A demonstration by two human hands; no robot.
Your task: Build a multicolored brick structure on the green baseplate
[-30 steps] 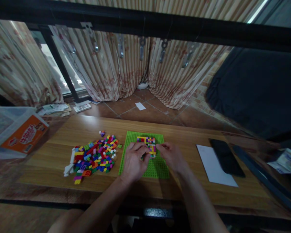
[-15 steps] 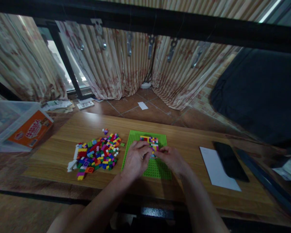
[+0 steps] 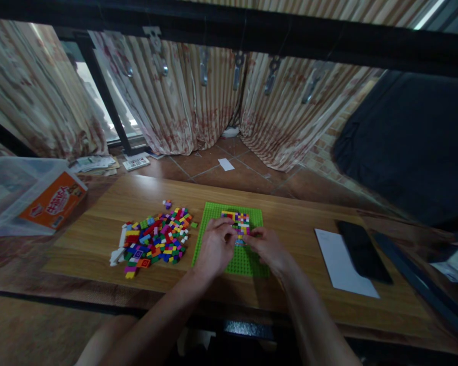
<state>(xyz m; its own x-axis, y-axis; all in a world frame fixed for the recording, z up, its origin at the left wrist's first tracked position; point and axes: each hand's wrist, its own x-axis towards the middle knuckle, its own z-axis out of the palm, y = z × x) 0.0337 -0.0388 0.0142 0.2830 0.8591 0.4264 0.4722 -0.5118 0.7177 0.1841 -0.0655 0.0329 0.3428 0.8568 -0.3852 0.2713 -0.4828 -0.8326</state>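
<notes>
A green studded baseplate (image 3: 248, 267) lies on the wooden table, with a patch of small multicoloured toy bricks (image 3: 242, 219) built up on it. My left hand (image 3: 216, 246) is over the plate's left half, thumb and fingers curled together at the patch's left edge; its fingers cover part of the bricks. From the right, my right hand (image 3: 270, 248) reaches in, its thumb and forefinger closed at the patch's lower right corner. Whatever sits between the fingertips of either hand is too small to make out. Fingertips of both hands are close together, a small gap apart.
Left of the plate spreads a heap of loose bricks (image 3: 156, 239). A clear plastic bin (image 3: 26, 170) with an orange label stands at far left. On the right lie a white sheet (image 3: 341, 264) and a black phone (image 3: 364, 251). Striped curtains (image 3: 213, 101) hang behind the table.
Left fingers have shifted slightly up and left, and the right fingertips have drawn slightly right, uncovering more of the brick patch. The whole view has tilted a little.
</notes>
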